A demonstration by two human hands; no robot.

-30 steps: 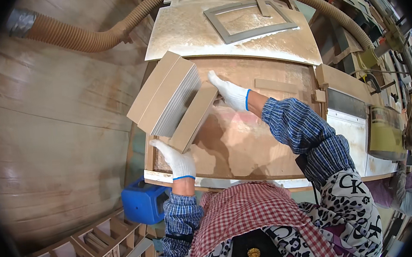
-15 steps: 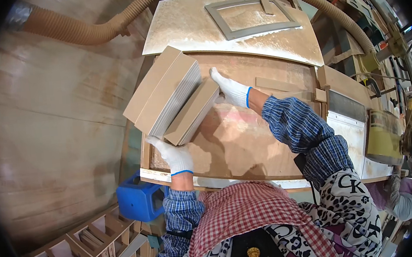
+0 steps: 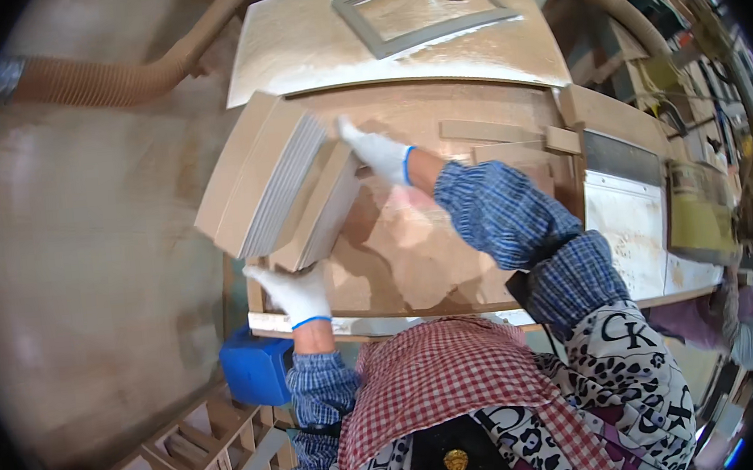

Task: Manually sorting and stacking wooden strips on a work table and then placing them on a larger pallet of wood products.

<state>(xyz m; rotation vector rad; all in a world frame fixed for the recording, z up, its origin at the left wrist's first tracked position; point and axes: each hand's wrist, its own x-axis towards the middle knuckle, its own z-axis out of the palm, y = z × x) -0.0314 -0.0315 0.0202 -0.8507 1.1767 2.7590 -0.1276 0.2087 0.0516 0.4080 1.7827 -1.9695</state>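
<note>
My left hand (image 3: 294, 294), in a white glove with a blue cuff edge, grips the near end of a small stack of brown-faced boards (image 3: 325, 205). My right hand (image 3: 378, 150), gloved alike and slightly blurred, holds the far end of that stack. Its fingertips are partly hidden behind the boards. Left of the small stack is a larger stack of similar boards (image 3: 254, 169), with pale edges facing right. Both stacks lie slanted over the left part of the wooden worktable (image 3: 425, 275).
Loose wood strips (image 3: 491, 130) lie to the right on the table. Behind, a dusty sheet (image 3: 289, 50) carries a grey frame (image 3: 363, 26). A ribbed hose (image 3: 103, 78) crosses the far side. A blue container (image 3: 254, 371) and a wooden compartment rack (image 3: 158, 447) stand at lower left.
The whole view has shifted a little. Both hands and the small stack appear farther left, and the small stack's faces show at a different angle beside the larger stack.
</note>
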